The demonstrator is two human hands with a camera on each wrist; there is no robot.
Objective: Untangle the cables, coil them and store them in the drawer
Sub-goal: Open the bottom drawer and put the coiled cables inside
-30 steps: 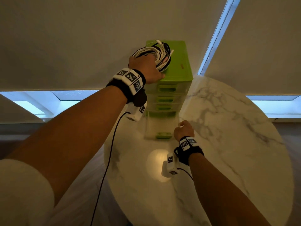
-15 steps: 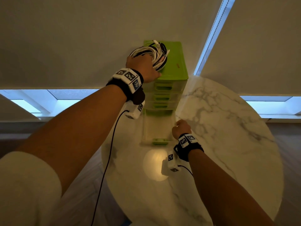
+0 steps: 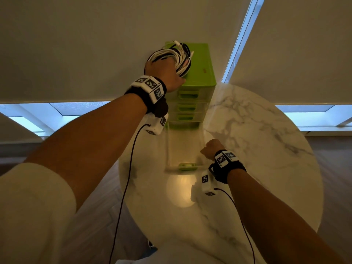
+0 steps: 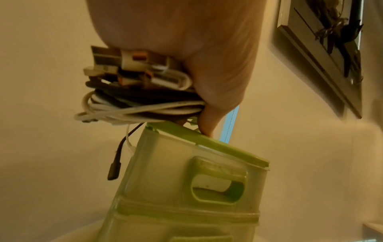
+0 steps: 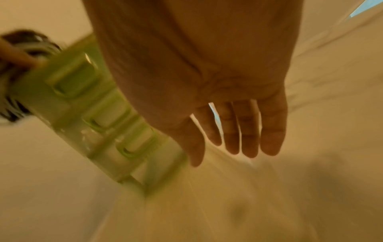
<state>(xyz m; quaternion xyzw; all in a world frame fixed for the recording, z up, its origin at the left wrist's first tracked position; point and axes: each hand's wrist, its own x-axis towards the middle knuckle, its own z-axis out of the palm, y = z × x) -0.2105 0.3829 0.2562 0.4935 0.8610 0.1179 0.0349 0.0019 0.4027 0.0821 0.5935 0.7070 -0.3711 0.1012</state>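
Note:
My left hand (image 3: 165, 72) grips a coil of white and black cables (image 3: 179, 56) and rests it on top of the green drawer unit (image 3: 202, 65). In the left wrist view the thumb of the left hand (image 4: 207, 73) pins the cable coil (image 4: 134, 104) against the drawer unit's lid (image 4: 207, 144), and a black plug (image 4: 114, 170) dangles beside it. The bottom clear drawer (image 3: 168, 147) is pulled far out, green handle (image 3: 187, 165) toward me. My right hand (image 3: 210, 149) hovers by the drawer's right front corner; the right hand's fingers (image 5: 248, 134) hang straight and hold nothing.
The drawer unit (image 5: 82, 106) stands at the far edge of a round white marble table (image 3: 257, 149), close to a blind-covered window. Its three upper drawers are closed. Wrist camera leads trail from both arms over the table's near edge.
The bottom drawer has slid further out toward me, and my right hand came back with it and is now off it. My left hand stayed on top with the cables.

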